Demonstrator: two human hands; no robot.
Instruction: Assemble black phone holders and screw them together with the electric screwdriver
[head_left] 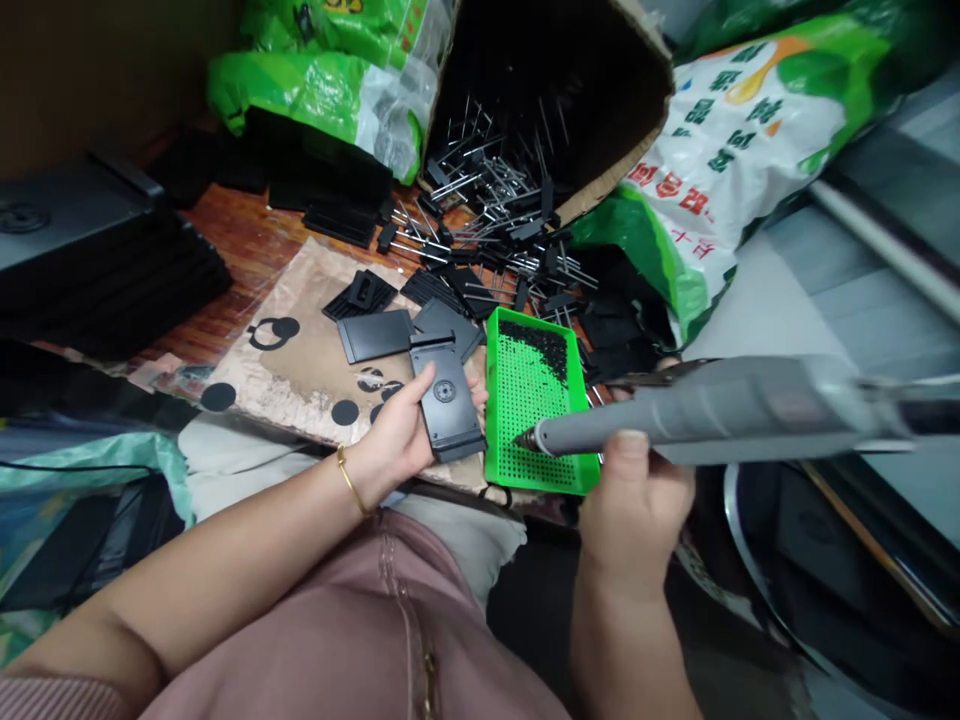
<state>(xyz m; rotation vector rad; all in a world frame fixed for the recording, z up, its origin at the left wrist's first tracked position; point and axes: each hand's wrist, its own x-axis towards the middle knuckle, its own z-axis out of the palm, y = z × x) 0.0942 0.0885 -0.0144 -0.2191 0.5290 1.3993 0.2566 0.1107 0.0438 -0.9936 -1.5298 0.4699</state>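
Observation:
My left hand (405,425) is closed around a flat black plastic holder (444,392) with a round emblem on its face, thumb on top and fingertips showing at its right edge. In my right hand (634,495) is a grey electric screwdriver (645,415), lying nearly level with its tip pointing left. That tip is over the lower part of a green perforated tray (493,420); whether it touches the tray I cannot tell. Small black screws (536,345) are heaped at the tray's far end. Just beyond my left hand lie loose black plates (375,335).
Behind the tray, metal-rod parts with black ends (517,205) spill from a cardboard box (652,150). A stack of black plates (97,250) stands at left. Green-white bags (720,170) flank the box. Worn cardboard (300,390) covers the table's front.

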